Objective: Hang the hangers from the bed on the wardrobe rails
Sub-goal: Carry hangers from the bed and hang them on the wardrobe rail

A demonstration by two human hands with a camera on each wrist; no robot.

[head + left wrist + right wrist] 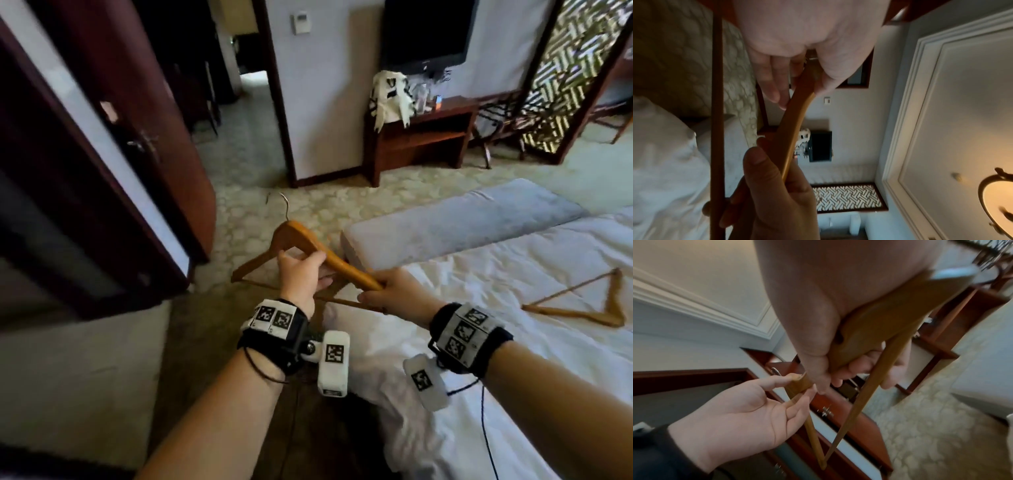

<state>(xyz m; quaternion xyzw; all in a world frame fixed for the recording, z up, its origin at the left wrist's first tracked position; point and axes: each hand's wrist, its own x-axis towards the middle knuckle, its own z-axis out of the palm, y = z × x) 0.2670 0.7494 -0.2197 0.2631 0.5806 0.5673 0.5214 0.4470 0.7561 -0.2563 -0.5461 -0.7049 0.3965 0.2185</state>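
Your left hand [303,274] and right hand [394,291] both hold one wooden hanger [301,240] in the air, above the carpet [253,171] just off the near left corner of the bed [479,342]. The left grip pinches the right shoulder arm a little below the apex, thumb on one face and fingers [772,84] on the other. The right grip is wrapped round the far right tip of the same arm, where the crossbar joins; in the right wrist view the crossbar passes between your fingers [859,368]. The hanger lies tilted, its metal hook [286,205] pointing up and away toward the far doorway. A second hanger [582,308] lies flat on the white sheet at the right, well apart from both hands, hook end not discernible. A grey cushion [462,219] rests along the far edge of the bed. At the left stands a dark wood door [113,137], ajar; whether it belongs to the wardrobe cannot be told, and no rail is in view. A table [421,137] with a white bag on it stands against the far wall beneath a television [424,31].
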